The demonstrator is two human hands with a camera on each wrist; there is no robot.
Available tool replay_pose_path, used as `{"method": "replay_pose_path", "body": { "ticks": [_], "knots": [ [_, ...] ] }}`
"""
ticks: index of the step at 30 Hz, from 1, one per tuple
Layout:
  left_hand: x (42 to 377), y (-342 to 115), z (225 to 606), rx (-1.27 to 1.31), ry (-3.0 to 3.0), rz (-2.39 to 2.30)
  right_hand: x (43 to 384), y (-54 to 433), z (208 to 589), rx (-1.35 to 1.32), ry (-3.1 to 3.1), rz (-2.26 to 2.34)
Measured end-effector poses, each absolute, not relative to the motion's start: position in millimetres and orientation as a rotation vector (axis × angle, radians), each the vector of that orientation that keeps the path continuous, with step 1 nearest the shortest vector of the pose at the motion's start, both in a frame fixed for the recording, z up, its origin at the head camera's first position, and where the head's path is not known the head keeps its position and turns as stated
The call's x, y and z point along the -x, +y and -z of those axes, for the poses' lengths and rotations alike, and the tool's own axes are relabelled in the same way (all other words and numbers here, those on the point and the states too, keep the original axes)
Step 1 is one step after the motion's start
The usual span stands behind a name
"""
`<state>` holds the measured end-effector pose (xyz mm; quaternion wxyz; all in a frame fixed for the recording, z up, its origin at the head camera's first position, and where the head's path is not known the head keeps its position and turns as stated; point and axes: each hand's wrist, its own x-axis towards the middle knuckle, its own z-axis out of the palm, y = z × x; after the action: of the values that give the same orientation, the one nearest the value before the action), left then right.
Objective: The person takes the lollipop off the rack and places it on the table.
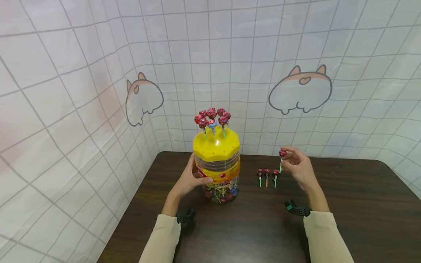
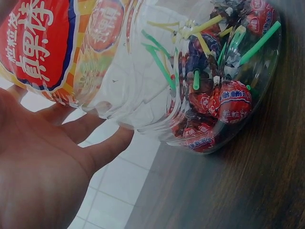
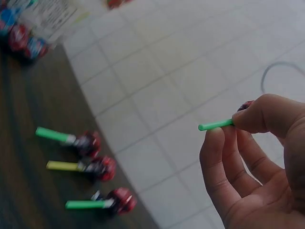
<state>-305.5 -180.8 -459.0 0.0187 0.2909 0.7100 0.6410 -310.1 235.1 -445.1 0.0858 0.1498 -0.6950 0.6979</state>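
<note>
A clear plastic candy jar (image 1: pixel 219 182) with a yellow lid (image 1: pixel 216 149) stands upright on the table. Several wrapped lollipops (image 1: pixel 212 114), mostly red and one light blue, stick up from the lid's holes. My left hand (image 1: pixel 192 179) holds the jar's side, thumb across the front label. More lollipops (image 2: pixel 219 100) lie in the jar's bottom in the left wrist view. Right of the jar, my right hand (image 1: pixel 298 166) pinches a red lollipop (image 1: pixel 282 153) by its green stick (image 3: pixel 214 125), raised above the table. Three red lollipops (image 1: pixel 267 171) lie in a row beside that hand.
The dark wooden table (image 1: pixel 243 233) meets a white grid-patterned backdrop (image 1: pixel 250 73) behind and at left. Small holes dot the yellow lid's front slope. Each wrist wears a black strap (image 1: pixel 297 209).
</note>
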Motion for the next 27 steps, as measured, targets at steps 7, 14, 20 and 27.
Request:
{"method": "replay_pose_path", "body": {
  "ticks": [7,14,20,27],
  "knots": [
    [304.8,-180.8,457.2,-0.878,2.221,-1.986,317.9,245.9,469.2,-0.309,-2.191,-2.061],
    [304.2,-180.2,456.8,-0.878,2.231,-1.981,323.6,254.7,486.6,-0.245,-2.307,-1.985],
    [304.6,-180.5,457.8,-0.864,2.247,-1.977,325.6,257.6,498.3,-0.207,-2.421,-1.899],
    [303.6,-180.1,456.6,-0.865,2.255,-1.976,328.3,258.6,505.5,-0.203,-2.522,-1.766]
  ]
}}
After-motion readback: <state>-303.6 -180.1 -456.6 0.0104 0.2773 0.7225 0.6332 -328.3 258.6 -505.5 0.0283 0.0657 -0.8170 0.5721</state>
